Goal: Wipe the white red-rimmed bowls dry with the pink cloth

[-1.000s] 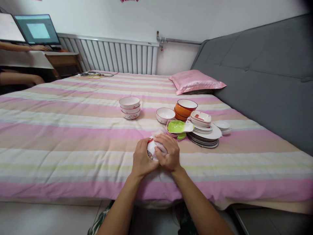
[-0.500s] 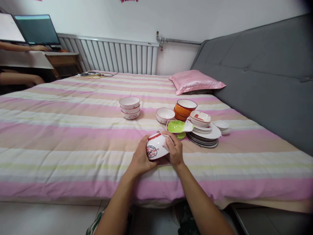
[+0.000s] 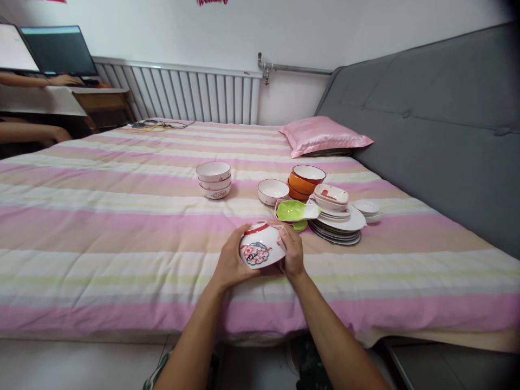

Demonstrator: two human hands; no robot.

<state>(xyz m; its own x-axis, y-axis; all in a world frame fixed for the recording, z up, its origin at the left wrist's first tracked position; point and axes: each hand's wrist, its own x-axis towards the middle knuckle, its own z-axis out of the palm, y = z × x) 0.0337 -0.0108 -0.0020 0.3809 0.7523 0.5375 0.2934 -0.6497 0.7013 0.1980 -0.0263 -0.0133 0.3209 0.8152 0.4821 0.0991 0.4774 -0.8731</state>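
My left grip point(image 3: 232, 261) and right grip point(image 3: 293, 250) clasp opposite sides of a bowl point(image 3: 263, 246), tilted base-up. Just beyond my right grip, a green dish point(image 3: 289, 210) crowds against plates point(image 3: 354, 220); behind it stand a white bowl point(image 3: 273, 193) and orange bowls point(image 3: 304, 185). Stacked bowls point(image 3: 214, 182) stand beyond my left grip. Under everything spreads the striped bed point(image 3: 122, 227), a pillow point(image 3: 325, 135) and radiator point(image 3: 195, 95) farthest from me.

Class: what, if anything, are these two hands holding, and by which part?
A glossy white round bowl with a red-and-black pattern: the left hand holds its left side, the right hand its right side, with something pale and unclear there.
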